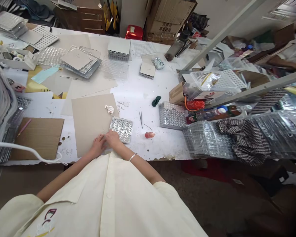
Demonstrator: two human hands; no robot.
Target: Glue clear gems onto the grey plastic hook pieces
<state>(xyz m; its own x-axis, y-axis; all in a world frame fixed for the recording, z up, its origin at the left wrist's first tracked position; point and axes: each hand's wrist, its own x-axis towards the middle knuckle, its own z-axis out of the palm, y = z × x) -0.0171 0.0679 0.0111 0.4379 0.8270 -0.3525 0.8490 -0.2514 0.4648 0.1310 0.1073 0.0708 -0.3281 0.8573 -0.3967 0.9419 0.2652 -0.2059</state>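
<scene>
My left hand (98, 145) rests low on a large grey-beige cardboard sheet (88, 112), its fingers bent and drawn together. Close beside it, my right hand (112, 138) has its fingers curled at the lower left edge of a square tray (123, 129) filled with rows of small shiny silver pieces. The fingertips of both hands nearly meet; whatever lies between them is too small to make out. A crumpled white tissue (109, 109) lies on the sheet above the tray. To the tray's right are black tweezers (141, 119) and a small bottle with reddish contents (150, 135).
A clear tray stack (172, 115) and wrapped trays (207, 140) line the right side. A dark green bundle (156, 100) lies mid-table. Board stacks (80, 62) stand at the back. Brown cardboard (38, 138) and a white cable (27, 148) are at left; a metal post (222, 34) slants at right.
</scene>
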